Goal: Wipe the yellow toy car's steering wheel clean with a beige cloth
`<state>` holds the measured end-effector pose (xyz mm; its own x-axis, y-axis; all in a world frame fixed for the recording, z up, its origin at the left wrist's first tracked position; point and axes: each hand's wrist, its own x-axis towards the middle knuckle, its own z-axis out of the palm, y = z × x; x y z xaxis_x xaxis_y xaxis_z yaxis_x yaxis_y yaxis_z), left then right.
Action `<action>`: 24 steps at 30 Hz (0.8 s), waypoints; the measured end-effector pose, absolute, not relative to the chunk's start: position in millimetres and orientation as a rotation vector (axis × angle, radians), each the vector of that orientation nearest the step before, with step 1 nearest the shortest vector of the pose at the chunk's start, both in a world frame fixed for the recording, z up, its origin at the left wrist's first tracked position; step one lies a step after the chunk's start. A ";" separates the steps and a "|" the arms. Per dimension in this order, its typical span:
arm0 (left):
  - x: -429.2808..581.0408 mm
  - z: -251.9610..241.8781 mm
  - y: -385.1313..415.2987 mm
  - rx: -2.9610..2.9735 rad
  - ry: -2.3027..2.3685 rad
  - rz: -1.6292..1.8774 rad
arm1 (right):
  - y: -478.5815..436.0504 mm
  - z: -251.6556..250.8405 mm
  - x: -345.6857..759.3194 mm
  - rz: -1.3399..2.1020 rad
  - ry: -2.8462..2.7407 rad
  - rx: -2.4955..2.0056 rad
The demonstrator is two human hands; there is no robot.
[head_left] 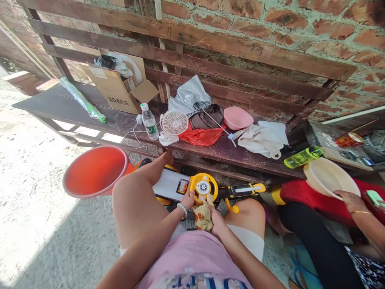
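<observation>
Wiping was under way at lower centre: the right hand point(217, 222) clutched a rag point(203, 216), the left hand point(188, 199) gripped the toy wheel point(203, 187). Next, probably, rubbing the wheel's rim.

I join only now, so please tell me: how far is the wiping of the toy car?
Done: cannot tell; no wiped area stands out. In hand: the right hand presses a cloth below the yellow steering wheel, and the left hand touches the wheel. Left: the toy car's white panel is untouched.
</observation>
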<state>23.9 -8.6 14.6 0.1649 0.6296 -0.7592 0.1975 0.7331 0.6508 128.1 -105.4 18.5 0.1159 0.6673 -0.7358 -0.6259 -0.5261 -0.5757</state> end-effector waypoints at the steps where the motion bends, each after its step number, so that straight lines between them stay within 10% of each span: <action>1: 22.5 12.4 -7.9 0.757 1.401 0.357 | -106.9 23.3 126.1 1.650 -0.092 -1.439; 14: 12.0 -3.4 -2.8 0.911 1.389 0.469 | -24.3 78.9 204.7 0.621 -1.782 -2.340; 24: 15.5 -6.4 -2.9 0.945 1.413 0.462 | 31.1 44.7 232.0 0.989 -1.488 -2.505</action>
<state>15.5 -2.9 -6.4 0.1532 0.7692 -0.6204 0.2544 0.5760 0.7769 232.0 31.1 44.7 0.3264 0.8072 -0.4918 0.7658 -0.5308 -0.3630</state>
